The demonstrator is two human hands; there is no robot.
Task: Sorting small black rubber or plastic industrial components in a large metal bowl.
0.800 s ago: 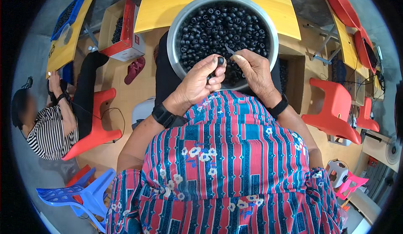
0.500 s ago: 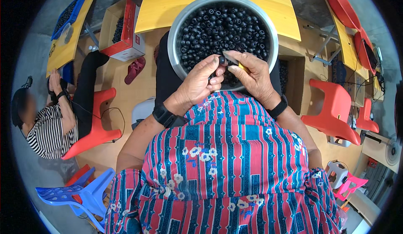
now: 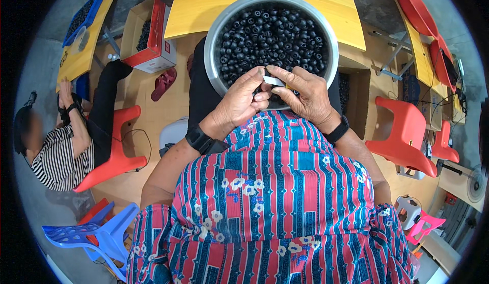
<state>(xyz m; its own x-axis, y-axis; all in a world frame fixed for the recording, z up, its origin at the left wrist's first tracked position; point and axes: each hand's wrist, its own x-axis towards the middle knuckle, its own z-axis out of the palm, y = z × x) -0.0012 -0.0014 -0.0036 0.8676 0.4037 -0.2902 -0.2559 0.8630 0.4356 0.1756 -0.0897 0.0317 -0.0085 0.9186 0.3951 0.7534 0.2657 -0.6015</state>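
A wide metal basin (image 3: 209, 55) full of small black bead-like pieces (image 3: 272, 37), many with a round hole, sits in front of me. Over its near rim my left hand (image 3: 242, 95) is closed, thumb and fingers pinching one black piece, now mostly hidden by the fingers and blade. My right hand (image 3: 309, 94) grips a small knife (image 3: 274, 81); its short pale blade lies across the piece at the left fingertips. Only a bit of the knife's yellow handle shows between my right fingers.
A yellow table (image 3: 193, 4) stands beyond the basin. A red-and-white carton (image 3: 159, 55) holds more black pieces. Red stools (image 3: 402, 131) are at right, a blue chair (image 3: 109, 233) at lower left. A person in stripes (image 3: 63, 154) sits by the left table.
My right hand has turned the knife, so its blade now lies flatter across the left fingertips. The black piece, visible before, is now mostly covered. The basin has barely shifted.
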